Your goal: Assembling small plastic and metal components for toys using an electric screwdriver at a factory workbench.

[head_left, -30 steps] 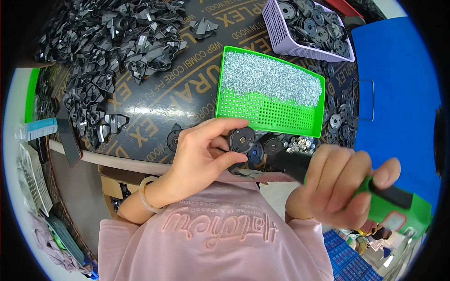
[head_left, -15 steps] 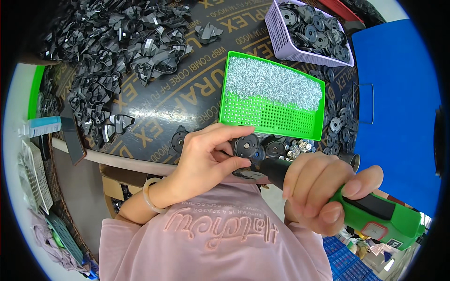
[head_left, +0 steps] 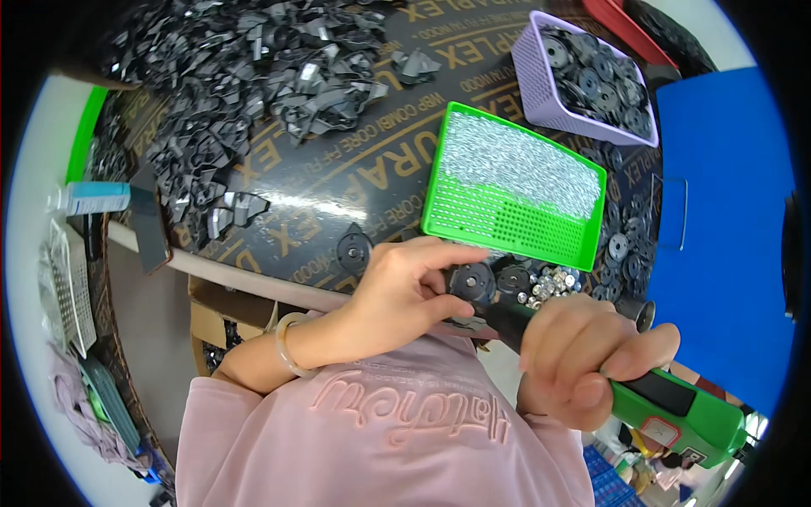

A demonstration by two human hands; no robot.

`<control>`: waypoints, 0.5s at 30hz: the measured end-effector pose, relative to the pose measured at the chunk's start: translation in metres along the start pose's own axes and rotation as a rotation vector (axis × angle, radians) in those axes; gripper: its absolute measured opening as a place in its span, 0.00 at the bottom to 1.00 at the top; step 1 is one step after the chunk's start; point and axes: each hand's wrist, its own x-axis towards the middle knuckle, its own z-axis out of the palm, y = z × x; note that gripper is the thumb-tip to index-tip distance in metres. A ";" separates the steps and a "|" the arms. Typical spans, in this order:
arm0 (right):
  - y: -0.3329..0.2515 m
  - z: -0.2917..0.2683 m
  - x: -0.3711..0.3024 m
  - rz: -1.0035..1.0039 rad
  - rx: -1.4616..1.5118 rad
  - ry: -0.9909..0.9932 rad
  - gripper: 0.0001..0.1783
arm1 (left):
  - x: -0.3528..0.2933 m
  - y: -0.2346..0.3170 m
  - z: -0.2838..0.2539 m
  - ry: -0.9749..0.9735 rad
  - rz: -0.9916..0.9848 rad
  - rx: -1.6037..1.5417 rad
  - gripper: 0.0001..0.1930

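Observation:
My left hand (head_left: 397, 291), with a pale bangle at its wrist, pinches a round black plastic disc part (head_left: 471, 282) between thumb and fingers at the table's front edge. My right hand (head_left: 564, 355) is wrapped round a green and black electric screwdriver (head_left: 688, 418). Its black nose points left and reaches the near side of the disc; the bit's contact is hidden. Beyond my hands lies a green perforated tray (head_left: 463, 221), its far half covered with small silvery screws (head_left: 524, 160). A pile of small shiny metal pieces (head_left: 549, 286) sits between the tray and my right hand.
Loose black discs (head_left: 353, 250) lie left of my hand and right of the tray. A lilac basket (head_left: 541, 93) full of discs stands at the far right. Angular black plastic parts (head_left: 329, 93) are heaped far left. A blue panel (head_left: 726, 211) borders the right.
The whole view has shifted, so the table and tray sit further right and lower. The screwdriver's nose stays close to the held disc, and both hands keep their grips.

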 end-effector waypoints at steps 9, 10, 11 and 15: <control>-0.011 0.014 -0.003 -0.175 0.102 0.124 0.20 | -0.035 0.037 -0.061 -0.315 0.037 0.280 0.24; -0.014 0.008 -0.005 -0.208 0.078 0.176 0.20 | -0.049 0.040 -0.077 -0.312 0.083 0.272 0.22; -0.017 0.002 -0.008 -0.243 0.028 0.239 0.20 | -0.060 0.036 -0.099 -0.327 0.194 0.394 0.21; -0.028 -0.023 -0.010 -0.135 0.007 0.214 0.14 | -0.149 0.061 -0.153 -0.130 -0.334 0.638 0.26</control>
